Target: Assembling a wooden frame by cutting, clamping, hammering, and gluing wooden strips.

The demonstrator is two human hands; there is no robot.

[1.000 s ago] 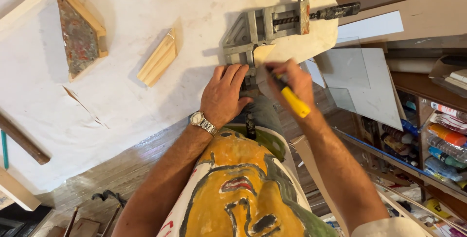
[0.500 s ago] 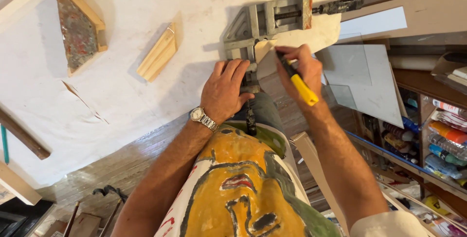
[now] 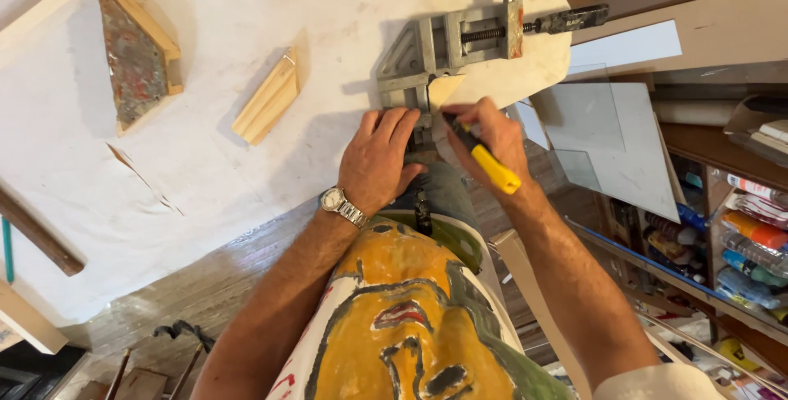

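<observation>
A person's left hand (image 3: 382, 158) presses flat on the corner clamp (image 3: 435, 59) at the tabletop (image 3: 246, 22) edge, while the right hand (image 3: 492, 141) beside it grips a yellow-handled knife (image 3: 484, 158) against the clamped wood piece (image 3: 445, 88)

At the right edge, a shelf holds a row of paint tubes (image 3: 751, 240) lying on their sides, in white, red, orange, blue and green, with small printed labels too blurred to make out. No signs or screens show anywhere in view.
</observation>
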